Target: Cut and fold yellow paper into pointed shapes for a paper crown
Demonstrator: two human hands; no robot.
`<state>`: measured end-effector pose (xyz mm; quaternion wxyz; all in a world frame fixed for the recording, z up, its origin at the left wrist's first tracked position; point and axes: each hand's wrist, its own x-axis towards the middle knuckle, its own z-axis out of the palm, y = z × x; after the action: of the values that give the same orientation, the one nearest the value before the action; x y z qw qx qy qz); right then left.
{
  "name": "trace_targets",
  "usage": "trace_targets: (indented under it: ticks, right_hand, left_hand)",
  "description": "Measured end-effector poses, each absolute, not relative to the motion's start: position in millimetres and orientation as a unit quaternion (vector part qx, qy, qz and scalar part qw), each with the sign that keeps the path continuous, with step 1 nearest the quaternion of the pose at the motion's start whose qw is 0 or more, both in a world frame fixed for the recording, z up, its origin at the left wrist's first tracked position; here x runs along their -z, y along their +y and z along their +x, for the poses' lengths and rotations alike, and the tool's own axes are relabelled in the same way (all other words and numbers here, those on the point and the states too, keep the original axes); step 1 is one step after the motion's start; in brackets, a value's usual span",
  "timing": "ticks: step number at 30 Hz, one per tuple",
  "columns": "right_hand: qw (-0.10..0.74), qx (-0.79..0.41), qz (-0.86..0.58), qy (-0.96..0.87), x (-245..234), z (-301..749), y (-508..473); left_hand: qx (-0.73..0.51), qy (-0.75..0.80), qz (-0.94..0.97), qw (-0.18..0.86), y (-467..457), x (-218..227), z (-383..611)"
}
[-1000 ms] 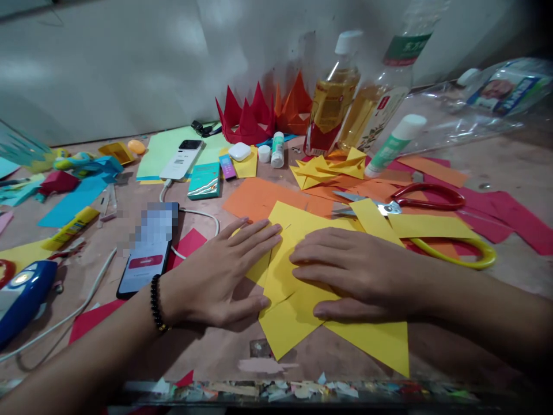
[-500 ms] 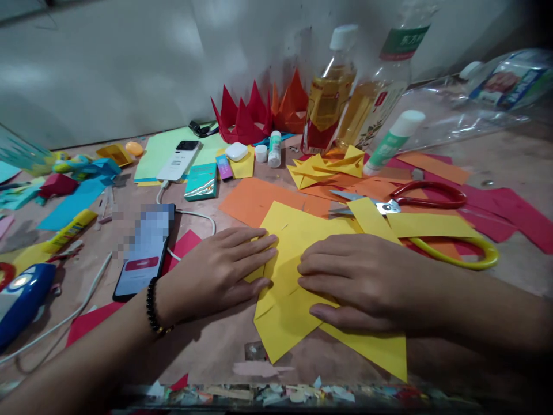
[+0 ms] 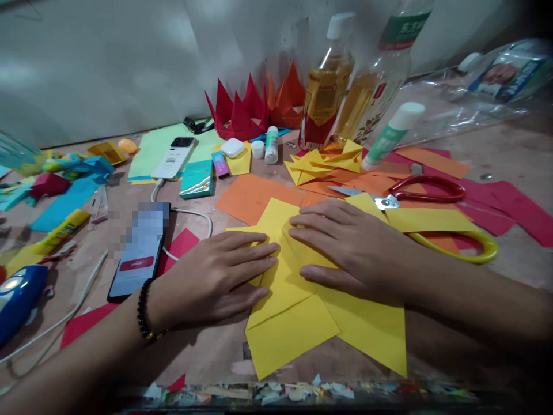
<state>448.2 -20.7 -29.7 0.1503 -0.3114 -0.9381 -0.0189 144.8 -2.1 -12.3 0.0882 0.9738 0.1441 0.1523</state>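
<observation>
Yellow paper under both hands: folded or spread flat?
Folded: the yellow paper lies in overlapping pointed flaps, with a flap edge showing across it, and the left hand and right hand rest flat on top.

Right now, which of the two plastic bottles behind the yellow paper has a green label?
The bottle on the right, with the green label high up near its neck; the bottle on the left has a red label low down instead.

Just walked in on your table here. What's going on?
A person is pressing both bare hands, left and right, flat on folded yellow paper. Just beyond it lie a rectangular orange paper sheet and red-handled steel scissors, on a worktable scattered with coloured paper scraps.
</observation>
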Motion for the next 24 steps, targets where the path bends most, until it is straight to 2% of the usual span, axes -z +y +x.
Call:
trace_targets:
  ticks: [5, 14, 19, 24]
  right_hand:
    - [0.177, 0.06, -0.348, -0.919, 24.7, 448.3, -22.3]
    - [0.185, 0.069, -0.262, -0.945, 26.6, 447.9, -19.9]
    - [0.205, 0.051, -0.344, -0.915, 20.0, 451.7, -21.6]
    - [0.179, 0.037, -0.384, -0.905, 21.0, 452.9, -22.7]
  left_hand:
    - [-0.156, 0.145, 0.973, 0.094, -2.2, 12.7, 145.5]
    - [-0.166, 0.147, 0.969, 0.105, -1.4, 14.6, 144.5]
    - [-0.167, 0.144, 0.969, 0.11, -1.6, 14.7, 145.1]
    - [-0.165, 0.146, 0.969, 0.11, -1.9, 15.3, 145.4]
